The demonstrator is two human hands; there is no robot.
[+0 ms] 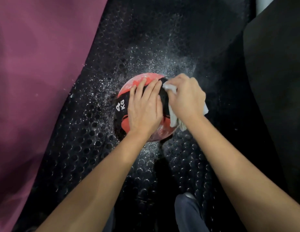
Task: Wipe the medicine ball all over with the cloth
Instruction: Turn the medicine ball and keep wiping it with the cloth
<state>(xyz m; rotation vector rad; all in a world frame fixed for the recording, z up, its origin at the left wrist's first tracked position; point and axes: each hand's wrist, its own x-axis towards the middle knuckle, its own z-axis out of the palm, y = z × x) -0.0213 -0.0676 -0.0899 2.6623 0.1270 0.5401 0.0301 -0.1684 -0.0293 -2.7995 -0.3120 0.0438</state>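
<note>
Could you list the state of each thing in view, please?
Ball: resting on the mat, red parts smeared white.
Cloth: crumpled, pressed against the ball.
Left hand: flat on the ball.
Right hand: gripping the cloth.
Mat: speckled with white powder.

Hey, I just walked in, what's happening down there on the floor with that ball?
A person is cleaning a red and black medicine ball marked 4 KG, which sits on a black studded mat. The left hand lies flat on top of the ball, steadying it. The right hand grips a white cloth and presses it against the ball's right side. White powder still speckles the ball's red parts and the mat around it, so the wiping isn't finished.
</note>
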